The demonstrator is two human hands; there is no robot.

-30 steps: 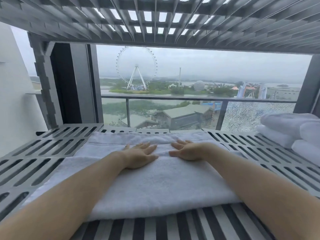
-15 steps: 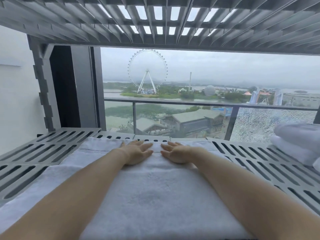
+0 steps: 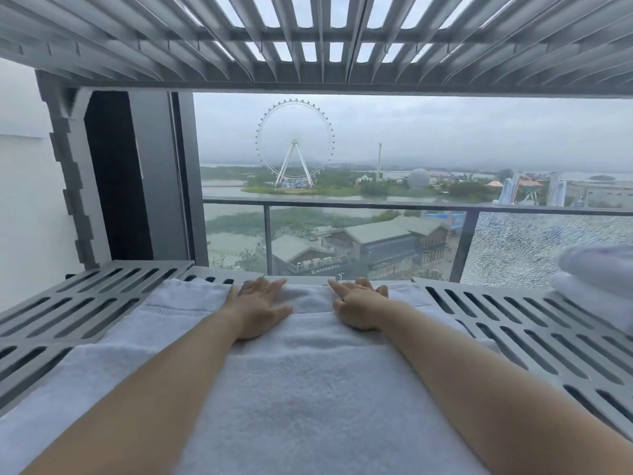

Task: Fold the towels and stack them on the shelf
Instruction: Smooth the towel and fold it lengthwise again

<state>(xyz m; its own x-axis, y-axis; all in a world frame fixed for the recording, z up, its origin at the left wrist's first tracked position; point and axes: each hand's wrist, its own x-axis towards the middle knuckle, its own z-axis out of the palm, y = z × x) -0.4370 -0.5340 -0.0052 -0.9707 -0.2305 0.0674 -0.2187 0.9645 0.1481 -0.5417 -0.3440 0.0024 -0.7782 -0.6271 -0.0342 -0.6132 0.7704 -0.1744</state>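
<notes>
**Desk:** What was the setting?

**Photographer:** A grey slotted shelf [image 3: 102, 303] stood before a window, with a second slatted tier [image 3: 308, 39] overhead.

**Desk:** And the hands?

**Photographer:** The left hand [image 3: 258, 310] lay palm down, fingers straight and spread, on the far part of a white towel [image 3: 308, 389]. The right hand [image 3: 358, 308], near it but apart, rested on the same towel with fingers extended. Neither gripped anything.

**Desk:** Where was the towel?

**Photographer:** It lay folded across the shelf's middle, under both forearms, reaching almost to the back edge.

**Desk:** Anything around it?

**Photographer:** Folded white towels [image 3: 596, 279] sat stacked at the shelf's right end, well apart from the hands. Beyond the glass were a balcony railing [image 3: 376, 204] and a Ferris wheel [image 3: 294, 145] under grey sky.
</notes>
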